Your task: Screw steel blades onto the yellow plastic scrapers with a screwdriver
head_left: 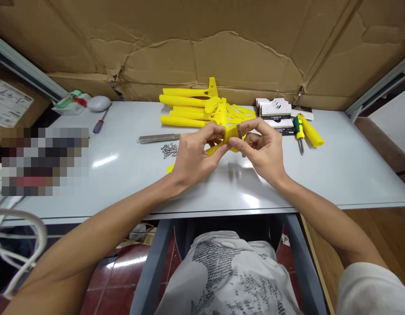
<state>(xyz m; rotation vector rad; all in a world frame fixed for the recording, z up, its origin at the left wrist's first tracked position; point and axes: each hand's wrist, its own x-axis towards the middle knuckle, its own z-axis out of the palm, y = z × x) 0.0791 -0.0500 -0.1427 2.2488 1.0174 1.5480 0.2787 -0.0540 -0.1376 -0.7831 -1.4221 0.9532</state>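
Observation:
Over the middle of the desk, both hands hold a yellow plastic scraper (231, 132). My left hand (199, 148) is closed around its head, and the handle runs back beneath that hand, its end showing past the wrist. Thumb and fingers of my right hand (263, 148) pinch the head's right edge, where a thin metal blade (239, 130) sits. Whether the blade is fixed there I cannot tell. Small screws (169, 150) lie in a heap left of my left hand, beside a stack of long metal blades (158, 138).
Several yellow scraper handles (183, 101) and small yellow plates (240, 114) lie behind my hands. White-and-black blade boxes (274, 109), a green-yellow screwdriver (299, 133) and a yellow tube (313, 132) are at right. Another screwdriver (99, 125) rests at left. Cardboard (202, 52) stands behind.

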